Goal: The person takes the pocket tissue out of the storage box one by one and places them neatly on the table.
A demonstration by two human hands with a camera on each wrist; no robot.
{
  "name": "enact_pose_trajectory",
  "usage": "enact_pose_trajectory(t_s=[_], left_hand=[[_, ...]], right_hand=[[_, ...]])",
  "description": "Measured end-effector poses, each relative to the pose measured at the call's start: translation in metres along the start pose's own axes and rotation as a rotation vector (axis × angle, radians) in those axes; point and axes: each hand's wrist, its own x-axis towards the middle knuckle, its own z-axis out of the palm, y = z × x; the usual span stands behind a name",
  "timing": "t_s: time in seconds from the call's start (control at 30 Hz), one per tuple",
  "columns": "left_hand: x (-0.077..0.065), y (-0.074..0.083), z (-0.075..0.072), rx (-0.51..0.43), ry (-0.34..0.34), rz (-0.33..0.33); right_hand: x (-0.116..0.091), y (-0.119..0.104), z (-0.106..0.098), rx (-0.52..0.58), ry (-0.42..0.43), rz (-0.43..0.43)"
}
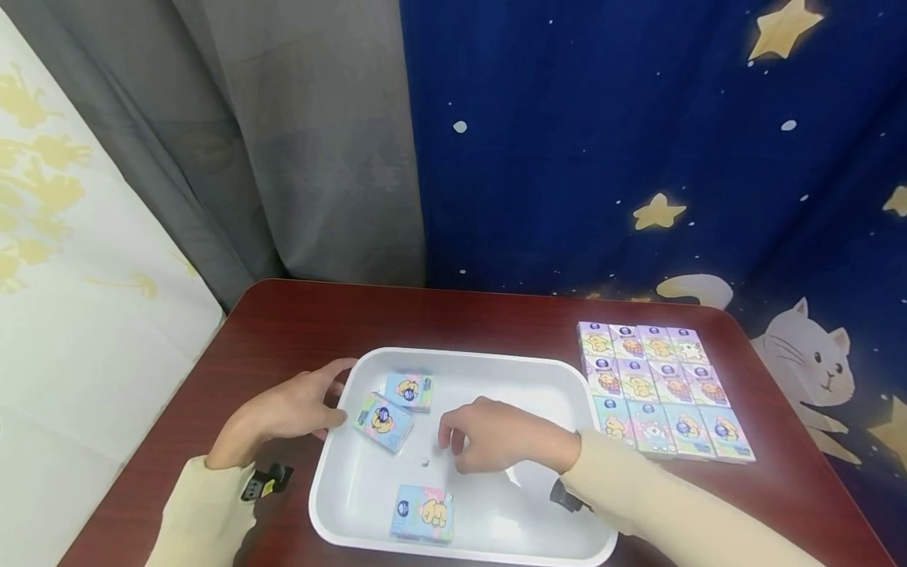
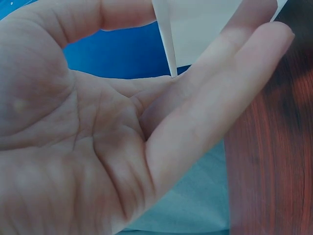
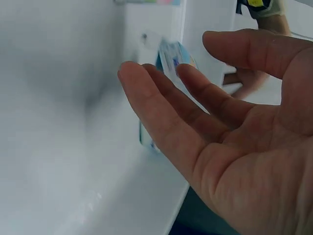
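Note:
A white tray (image 1: 520,378) lies on the table, and my left hand (image 1: 294,403) grips its left rim near the far corner. In the left wrist view the tray wall (image 2: 195,29) passes between thumb and fingers. Above the middle of the tray hovers my right hand (image 1: 489,435), its fingers loosely bent and nothing in them. Left of it, one small cartoon-printed box (image 1: 383,424) leans against another small box (image 1: 411,391). A third box (image 1: 423,513) sits near the tray's front side. A tiny bit (image 1: 425,463) lies on the tray floor between them.
To the right of the tray, several similar boxes (image 1: 659,386) stand in neat rows, close to the tray's rim. The dark red table (image 1: 319,315) ends at a grey curtain (image 1: 333,142) and a blue starry curtain (image 1: 567,157).

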Motion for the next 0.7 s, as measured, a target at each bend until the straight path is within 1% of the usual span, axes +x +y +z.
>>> enact_pose_trajectory(t_s=[0.2, 0.37, 0.5, 0.7], left_hand=[[0.000, -0.001, 0.000, -0.013, 0.001, 0.003], [0.000, -0.001, 0.000, -0.021, -0.003, 0.005], [0.001, -0.001, 0.000, -0.013, -0.001, 0.004], [0.001, -0.002, 0.000, -0.002, -0.001, 0.006]], right_hand=[[0.015, -0.006, 0.014, 0.029, -0.058, -0.005], [0.023, -0.012, 0.023, 0.054, -0.088, 0.028], [0.026, -0.016, 0.027, 0.051, -0.105, 0.040], [0.027, -0.019, 0.031, 0.049, -0.139, 0.032]])
